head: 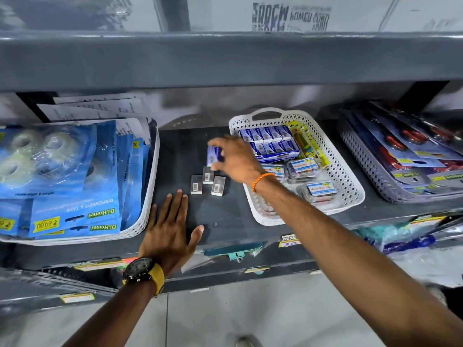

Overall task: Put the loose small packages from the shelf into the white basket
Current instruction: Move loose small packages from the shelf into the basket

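1. The right hand [235, 159] pinches a small blue box [214, 156] above the shelf [180, 151].
2. The left hand [170, 221] lies flat, fingers spread.
3. Three small boxes [208, 182] lie beside the white basket [350, 186]; they look light and stiff, best pinched by the sides.

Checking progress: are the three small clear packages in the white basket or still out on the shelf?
Out. The three small clear packages lie on the dark shelf, left of the white basket.

Dark shelf [180, 151] carries baskets [350, 186] and loose packages [207, 182].
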Demonstrator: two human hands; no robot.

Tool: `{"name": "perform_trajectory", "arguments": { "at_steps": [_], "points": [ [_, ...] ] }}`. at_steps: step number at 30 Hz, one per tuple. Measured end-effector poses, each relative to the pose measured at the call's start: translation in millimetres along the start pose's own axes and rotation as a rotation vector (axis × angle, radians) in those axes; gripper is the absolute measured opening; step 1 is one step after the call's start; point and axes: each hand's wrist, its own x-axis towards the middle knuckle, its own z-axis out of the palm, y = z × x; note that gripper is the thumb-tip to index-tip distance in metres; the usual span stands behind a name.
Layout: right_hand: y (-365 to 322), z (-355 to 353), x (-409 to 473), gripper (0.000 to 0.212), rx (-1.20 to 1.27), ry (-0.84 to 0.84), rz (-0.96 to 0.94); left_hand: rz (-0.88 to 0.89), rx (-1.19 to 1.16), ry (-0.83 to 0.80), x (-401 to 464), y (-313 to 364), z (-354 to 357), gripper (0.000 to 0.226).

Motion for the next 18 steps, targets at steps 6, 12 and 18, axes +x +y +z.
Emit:
{"name": "perform_trajectory", "arguments": {
  "at_steps": [6, 12, 18],
  "points": [
    [55, -69, 3, 0.069, -0.106, 0.074, 0.127, 0.006, 0.003, -0.002, -2, 0, 1, 0.089],
    [92, -78, -4, 0.087, -0.115, -0.017, 0.240, 0.007, 0.013, 0.000, 0, 2, 1, 0.090],
    [93, -75, 4, 0.092, -0.061, -0.081, 0.271, 0.002, 0.025, -0.009, 0, 0, 2, 0.089]
  ]
}}
